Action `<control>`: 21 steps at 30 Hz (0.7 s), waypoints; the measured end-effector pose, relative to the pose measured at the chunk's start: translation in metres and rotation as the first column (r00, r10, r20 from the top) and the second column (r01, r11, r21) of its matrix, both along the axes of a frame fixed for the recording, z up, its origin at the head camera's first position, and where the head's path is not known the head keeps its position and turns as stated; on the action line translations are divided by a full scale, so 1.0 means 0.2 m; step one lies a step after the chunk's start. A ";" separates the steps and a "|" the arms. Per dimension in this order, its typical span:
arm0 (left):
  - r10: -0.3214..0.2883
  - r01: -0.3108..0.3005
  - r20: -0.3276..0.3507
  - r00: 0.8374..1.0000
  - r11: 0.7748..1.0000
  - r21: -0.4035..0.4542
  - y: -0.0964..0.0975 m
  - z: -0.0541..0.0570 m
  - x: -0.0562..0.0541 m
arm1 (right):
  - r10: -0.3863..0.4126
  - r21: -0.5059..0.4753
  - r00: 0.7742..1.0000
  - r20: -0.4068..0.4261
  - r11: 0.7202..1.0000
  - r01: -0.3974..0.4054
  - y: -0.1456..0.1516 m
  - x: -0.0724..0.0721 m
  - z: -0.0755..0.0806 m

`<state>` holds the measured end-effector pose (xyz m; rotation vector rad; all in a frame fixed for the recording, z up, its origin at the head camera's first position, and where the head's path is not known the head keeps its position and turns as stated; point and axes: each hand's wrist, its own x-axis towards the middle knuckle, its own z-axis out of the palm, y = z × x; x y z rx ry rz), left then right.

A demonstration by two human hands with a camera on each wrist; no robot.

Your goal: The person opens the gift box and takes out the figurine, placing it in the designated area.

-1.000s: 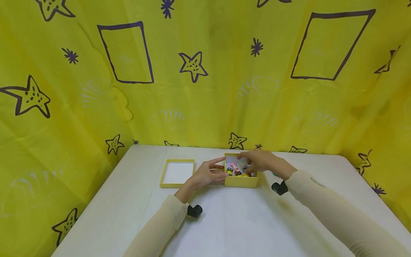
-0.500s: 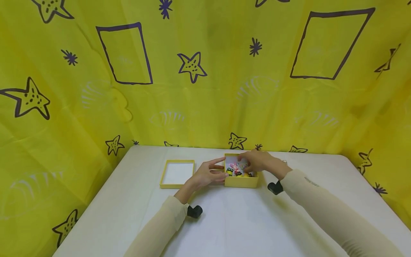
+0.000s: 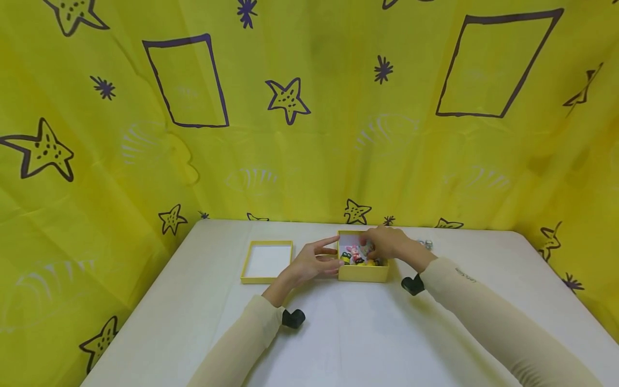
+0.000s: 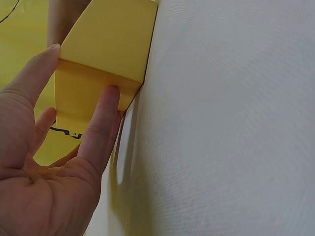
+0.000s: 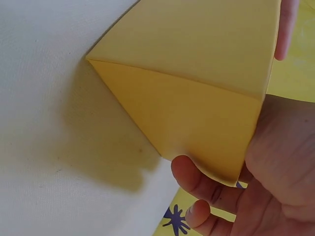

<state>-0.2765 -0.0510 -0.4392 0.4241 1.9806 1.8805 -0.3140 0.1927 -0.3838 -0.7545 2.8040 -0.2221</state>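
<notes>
- While a yellow curtain point(image 3: 329, 150) with dark star drawings hangs behind the box point(image 3: 362, 274), a white table point(image 3: 338, 333) lies beneath it.
- Two pale sleeves point(image 3: 242, 338) reach toward the box from its near side.
- Open at the top, the box is yellow outside.
- Left of the box, apart from it, lies a shallow yellow lid point(image 3: 265, 280).
- The left hand point(image 3: 309, 263) grips nothing; its spread fingers touch the box's left wall.
- The right hand point(image 3: 385, 243) dips into the box's right side; whether it grasps a toy, I cannot tell.
- Small colourful toys point(image 3: 355, 253) lie inside the box, one pink and white.
- Right of the box, past the wrist, sits something small and shiny point(image 3: 427, 244), too small to name.
</notes>
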 end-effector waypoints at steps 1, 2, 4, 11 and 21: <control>0.000 0.000 -0.002 1.000 1.000 -0.004 0.00 0.00 0.00 | -0.006 0.000 1.000 0.002 1.000 0.006 0.00 0.00 0.00; 0.000 0.000 -0.005 1.000 1.000 -0.008 0.00 0.00 0.00 | -0.007 0.000 1.000 0.001 1.000 0.007 0.00 0.00 0.00; 0.001 -0.002 -0.010 1.000 1.000 -0.017 0.00 0.00 0.00 | -0.007 0.002 1.000 -0.002 1.000 0.007 0.00 0.00 0.00; 0.007 -0.007 -0.004 1.000 1.000 -0.007 0.00 0.00 0.00 | -0.013 0.004 1.000 -0.013 1.000 0.013 -0.01 0.00 -0.01; 0.007 -0.007 -0.003 1.000 1.000 0.002 0.00 -0.01 0.00 | -0.020 0.001 1.000 -0.021 1.000 0.020 -0.02 0.02 0.01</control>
